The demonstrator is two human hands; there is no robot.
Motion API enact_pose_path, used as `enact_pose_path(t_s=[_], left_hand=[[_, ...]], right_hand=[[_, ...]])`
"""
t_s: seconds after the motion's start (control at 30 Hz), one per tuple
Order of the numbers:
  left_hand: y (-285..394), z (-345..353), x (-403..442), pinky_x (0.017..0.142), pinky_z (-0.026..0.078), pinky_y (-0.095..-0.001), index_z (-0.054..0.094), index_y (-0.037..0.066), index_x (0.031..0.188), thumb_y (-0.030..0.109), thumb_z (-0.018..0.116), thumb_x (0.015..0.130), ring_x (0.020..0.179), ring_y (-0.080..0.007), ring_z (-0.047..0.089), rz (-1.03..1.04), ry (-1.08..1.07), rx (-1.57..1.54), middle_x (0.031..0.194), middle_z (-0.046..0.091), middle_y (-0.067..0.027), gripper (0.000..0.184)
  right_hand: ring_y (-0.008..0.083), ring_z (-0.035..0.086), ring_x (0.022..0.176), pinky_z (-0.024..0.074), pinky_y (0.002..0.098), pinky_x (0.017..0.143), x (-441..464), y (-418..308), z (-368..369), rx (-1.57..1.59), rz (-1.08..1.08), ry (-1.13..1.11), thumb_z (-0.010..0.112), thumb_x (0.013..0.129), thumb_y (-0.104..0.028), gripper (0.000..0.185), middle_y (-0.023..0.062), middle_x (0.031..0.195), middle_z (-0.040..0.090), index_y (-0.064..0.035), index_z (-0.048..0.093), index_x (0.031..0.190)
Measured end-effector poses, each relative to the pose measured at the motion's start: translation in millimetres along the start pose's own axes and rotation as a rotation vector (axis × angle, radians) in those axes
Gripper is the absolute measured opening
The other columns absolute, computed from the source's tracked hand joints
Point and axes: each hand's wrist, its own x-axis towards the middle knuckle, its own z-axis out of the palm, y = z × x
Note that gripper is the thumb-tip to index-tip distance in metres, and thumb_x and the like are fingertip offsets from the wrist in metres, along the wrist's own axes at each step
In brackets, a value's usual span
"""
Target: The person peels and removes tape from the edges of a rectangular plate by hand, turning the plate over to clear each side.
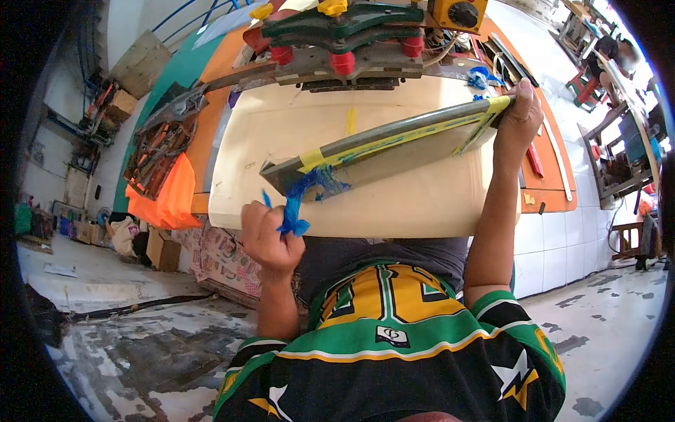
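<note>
A screen printing frame (pixel 401 130) with grey bars and yellow tape along its edges is held tilted above the cream-coloured sheet. My right hand (pixel 520 111) is closed around its upper right corner. My left hand (pixel 271 235) is a fist closed on a crumpled blue rag (pixel 294 204), cloth or plastic film, I cannot tell which. The rag's upper part reaches to the frame's lower left end, where blue smears show on the mesh. Most of the frame's face is turned away from view.
A green clamp press (pixel 344 28) with red knobs stands behind the cream sheet (pixel 281 130). A tray of tools (pixel 163 151) and orange cloth (pixel 167 193) lie at the left. More blue scraps (pixel 481 77) and a red-handled tool (pixel 534 160) are on the right. Another person (pixel 615 60) sits farther off.
</note>
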Motion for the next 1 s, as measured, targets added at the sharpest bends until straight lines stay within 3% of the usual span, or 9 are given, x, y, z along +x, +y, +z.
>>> enact_pose_path(t_s=[0.03,0.07,0.17,0.27,0.53,0.63,0.7,0.8,1.0], left_hand=[[13.4,-1.3,0.5,0.054,0.035,-0.0395,0.061,0.002,0.084,0.011,0.067,0.092,0.059,-0.0289,0.049,-0.079,-0.004,-0.057,0.071,0.047,-0.011,0.014],[21.8,3.4,-4.4,0.054,0.035,-0.0395,0.061,0.002,0.084,0.011,0.067,0.092,0.059,-0.0289,0.049,-0.076,-0.006,-0.058,0.071,0.047,-0.011,0.014],[36.5,11.3,-16.7,0.06,0.041,-0.0314,0.06,0.0,0.086,0.017,0.065,0.099,0.069,-0.0117,0.051,-0.343,0.049,-0.276,0.077,0.058,-0.0034,0.022],[50.8,23.6,-17.4,0.059,0.041,-0.0344,0.059,0.0,0.087,0.016,0.064,0.1,0.064,-0.0236,0.054,-0.449,0.145,-0.459,0.075,0.054,-0.0115,0.021],[52.5,39.3,-18.3,0.073,0.046,-0.0349,0.063,-0.003,0.093,0.023,0.064,0.101,0.083,-0.0232,0.058,-0.461,0.284,-0.765,0.094,0.063,-0.0111,0.026],[51.4,30.9,-17.5,0.074,0.047,-0.0363,0.064,-0.002,0.092,0.018,0.069,0.096,0.083,-0.025,0.057,-0.463,0.179,-0.706,0.094,0.06,-0.0118,0.021],[51.1,26.7,-16.7,0.074,0.045,-0.0392,0.063,-0.001,0.088,0.012,0.074,0.09,0.082,-0.0312,0.056,-0.302,0.051,-0.412,0.091,0.056,-0.0137,0.017],[66.9,22.3,-14.8,0.074,0.041,-0.0457,0.061,0.001,0.083,0.008,0.076,0.085,0.083,-0.0373,0.052,-0.36,-0.034,-0.282,0.088,0.053,-0.0158,0.017],[77.7,29.3,-2.8,0.076,0.033,-0.0468,0.061,0.006,0.079,0.014,0.077,0.084,0.084,-0.0342,0.047,-0.183,-0.016,-0.202,0.082,0.049,-0.012,0.019]], right_hand=[[0.009,0.044,0.065,0.0366,0.0282,0.06,-0.3,0.7,-1.1,0.025,-0.002,-0.004,0.052,0.107,-0.044,0.049,-0.0007,0.07,0.049,-0.0039,0.057,0.08],[0.009,0.044,0.065,0.0366,0.0282,0.06,-0.8,-1.4,-0.8,0.026,0.0,0.0,0.052,0.107,-0.044,0.049,-0.0007,0.07,0.049,-0.0039,0.057,0.08],[0.0125,0.046,0.07,0.0389,0.0303,0.068,-0.6,-6.6,2.6,0.003,0.049,-0.01,0.05,0.107,-0.044,0.052,0.0026,0.073,0.051,-0.0026,0.058,0.076],[0.0136,0.046,0.07,0.0392,0.0316,0.069,1.3,-3.2,5.3,-0.019,0.021,-0.018,0.05,0.107,-0.045,0.054,0.0038,0.073,0.051,-0.0017,0.057,0.075],[0.0143,0.053,0.07,0.0433,0.0311,0.067,3.0,3.7,2.4,-0.065,0.011,0.002,0.048,0.108,-0.045,0.053,0.0061,0.074,0.058,-0.0009,0.063,0.081],[0.0143,0.051,0.069,0.0428,0.0319,0.067,2.5,3.8,3.1,-0.06,-0.007,0.002,0.046,0.108,-0.044,0.054,0.0057,0.073,0.057,-0.0009,0.062,0.08],[0.0145,0.05,0.069,0.0423,0.0321,0.067,2.3,4.5,3.2,-0.067,-0.024,0.0,0.046,0.109,-0.043,0.054,0.0055,0.073,0.056,-0.0008,0.061,0.079],[0.0148,0.049,0.07,0.0415,0.0326,0.068,2.2,3.3,4.3,-0.073,-0.054,0.003,0.046,0.109,-0.042,0.054,0.0054,0.072,0.054,-0.0005,0.06,0.077],[0.0155,0.049,0.071,0.0413,0.0334,0.07,2.9,2.2,5.1,-0.056,-0.08,0.003,0.045,0.109,-0.04,0.055,0.0065,0.073,0.054,0.0001,0.059,0.075]])
